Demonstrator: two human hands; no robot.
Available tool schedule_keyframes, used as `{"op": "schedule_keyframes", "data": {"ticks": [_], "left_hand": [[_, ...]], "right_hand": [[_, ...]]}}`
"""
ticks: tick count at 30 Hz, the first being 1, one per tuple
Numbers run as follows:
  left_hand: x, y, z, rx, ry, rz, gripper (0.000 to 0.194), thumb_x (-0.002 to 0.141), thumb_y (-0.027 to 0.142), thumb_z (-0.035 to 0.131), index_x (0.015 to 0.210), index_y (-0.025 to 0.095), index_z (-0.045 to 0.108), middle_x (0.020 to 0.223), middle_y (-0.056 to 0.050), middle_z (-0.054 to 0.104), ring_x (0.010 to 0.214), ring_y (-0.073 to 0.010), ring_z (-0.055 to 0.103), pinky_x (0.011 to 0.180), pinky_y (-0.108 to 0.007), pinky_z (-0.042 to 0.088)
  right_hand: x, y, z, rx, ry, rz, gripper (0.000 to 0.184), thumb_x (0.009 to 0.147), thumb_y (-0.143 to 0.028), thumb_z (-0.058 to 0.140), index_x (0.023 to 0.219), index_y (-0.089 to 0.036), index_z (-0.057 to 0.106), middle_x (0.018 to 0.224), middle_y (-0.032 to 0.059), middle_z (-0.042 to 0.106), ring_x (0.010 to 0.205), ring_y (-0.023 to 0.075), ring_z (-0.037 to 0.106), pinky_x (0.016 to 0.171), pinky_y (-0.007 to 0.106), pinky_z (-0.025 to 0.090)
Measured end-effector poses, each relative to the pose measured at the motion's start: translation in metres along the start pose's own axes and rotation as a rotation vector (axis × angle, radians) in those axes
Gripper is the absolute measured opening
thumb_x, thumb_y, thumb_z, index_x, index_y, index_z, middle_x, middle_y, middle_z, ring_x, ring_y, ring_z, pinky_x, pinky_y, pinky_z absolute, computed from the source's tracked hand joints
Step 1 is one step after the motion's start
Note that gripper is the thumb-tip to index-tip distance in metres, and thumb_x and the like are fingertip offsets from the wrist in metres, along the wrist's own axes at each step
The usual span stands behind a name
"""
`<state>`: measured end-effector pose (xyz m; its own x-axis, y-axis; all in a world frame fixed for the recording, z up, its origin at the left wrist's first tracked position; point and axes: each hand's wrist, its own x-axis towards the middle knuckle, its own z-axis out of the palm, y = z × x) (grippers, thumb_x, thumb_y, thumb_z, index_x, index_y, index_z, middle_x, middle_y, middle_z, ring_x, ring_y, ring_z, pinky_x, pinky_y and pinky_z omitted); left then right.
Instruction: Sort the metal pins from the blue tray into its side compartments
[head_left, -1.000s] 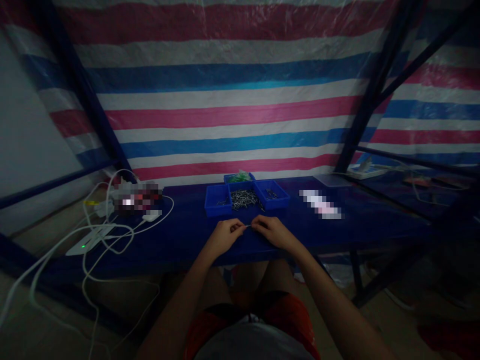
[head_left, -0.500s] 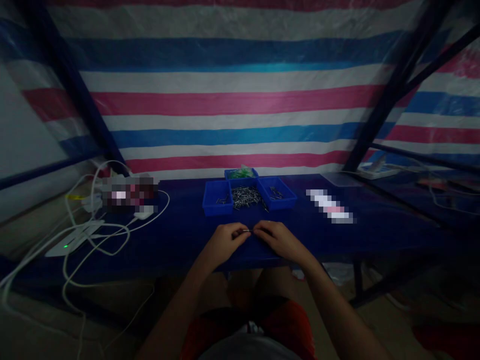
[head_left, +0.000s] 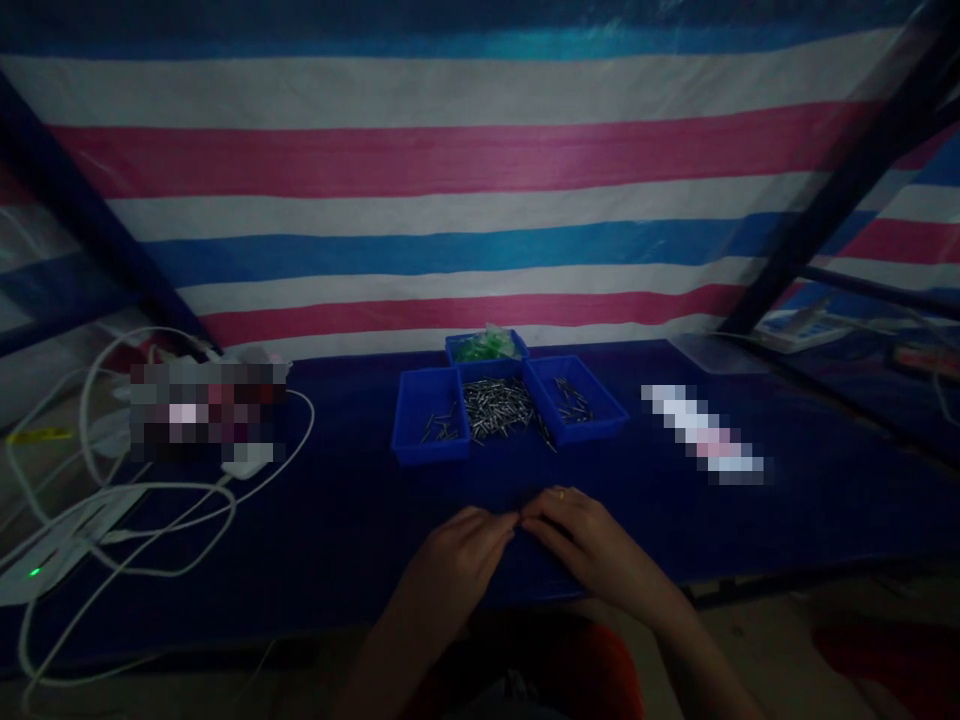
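Note:
Close to the table's front edge, my left hand (head_left: 459,560) and my right hand (head_left: 589,540) meet at their fingertips. Both are closed in a pinch. A slim metal piece showed between them a moment ago; now the fingers mostly hide it. Beyond them lies a heap of small slim metal pieces (head_left: 499,405), like pins or rivets. A blue tray (head_left: 430,452) left of the heap holds several such pieces. Another blue tray (head_left: 589,432), on the right, holds several more. A ring shows on my right hand.
Behind the heap, a blue tray holds a green bag (head_left: 484,347). White cables (head_left: 180,572) and a white power strip (head_left: 67,545) sprawl at the left, near a blurred-out object (head_left: 202,405). A blurred-out strip (head_left: 701,428) lies at the right. Blue frame posts and striped sheeting (head_left: 480,160) stand behind.
The view has tipped down and come closer, so trays and hands look larger. My fingertips have drawn together, and the metal piece seen between them is now hidden.

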<state>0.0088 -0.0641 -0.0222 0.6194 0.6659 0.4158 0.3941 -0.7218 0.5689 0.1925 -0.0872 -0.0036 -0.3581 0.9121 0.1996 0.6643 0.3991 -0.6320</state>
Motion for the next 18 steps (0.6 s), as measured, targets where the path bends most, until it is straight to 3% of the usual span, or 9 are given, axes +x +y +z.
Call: {"op": "schedule_keyframes", "data": {"ticks": [8, 11, 13, 18], "left_hand": [[0.005, 0.006, -0.001, -0.082, -0.007, -0.048, 0.014, 0.088, 0.025, 0.043, 0.092, 0.022, 0.056, 0.085, 0.0, 0.063, 0.079, -0.0113, 0.058, 0.072, -0.021, 0.049], [0.008, 0.003, 0.004, 0.059, 0.065, -0.128, 0.017, 0.087, 0.031, 0.043, 0.08, 0.021, 0.055, 0.068, 0.001, 0.062, 0.059, -0.0109, 0.058, 0.054, -0.021, 0.048], [0.009, -0.001, 0.008, 0.211, 0.079, -0.089, 0.021, 0.088, 0.03, 0.04, 0.075, 0.022, 0.053, 0.06, 0.001, 0.06, 0.052, -0.0122, 0.056, 0.046, -0.023, 0.046], [0.009, -0.006, 0.016, 0.449, 0.091, 0.017, 0.018, 0.087, 0.023, 0.038, 0.078, 0.023, 0.053, 0.057, 0.001, 0.061, 0.054, -0.015, 0.058, 0.048, -0.026, 0.047]], "right_hand": [[0.001, 0.002, 0.001, -0.037, -0.108, 0.03, 0.017, 0.089, -0.024, 0.039, 0.088, -0.024, 0.056, 0.082, 0.0007, 0.061, 0.076, 0.0154, 0.055, 0.072, 0.032, 0.04], [0.0, 0.005, 0.001, -0.002, -0.053, 0.06, 0.017, 0.088, -0.024, 0.041, 0.098, -0.027, 0.054, 0.09, 0.0017, 0.062, 0.083, 0.0165, 0.057, 0.076, 0.032, 0.042], [0.0, 0.005, 0.0, 0.027, 0.007, 0.06, 0.021, 0.087, -0.023, 0.042, 0.104, -0.029, 0.051, 0.095, 0.0016, 0.063, 0.086, 0.0168, 0.058, 0.075, 0.031, 0.045], [0.004, 0.005, -0.004, 0.033, -0.016, 0.017, 0.016, 0.084, -0.023, 0.045, 0.096, -0.031, 0.054, 0.085, 0.0011, 0.065, 0.075, 0.0175, 0.061, 0.066, 0.03, 0.049]]}}
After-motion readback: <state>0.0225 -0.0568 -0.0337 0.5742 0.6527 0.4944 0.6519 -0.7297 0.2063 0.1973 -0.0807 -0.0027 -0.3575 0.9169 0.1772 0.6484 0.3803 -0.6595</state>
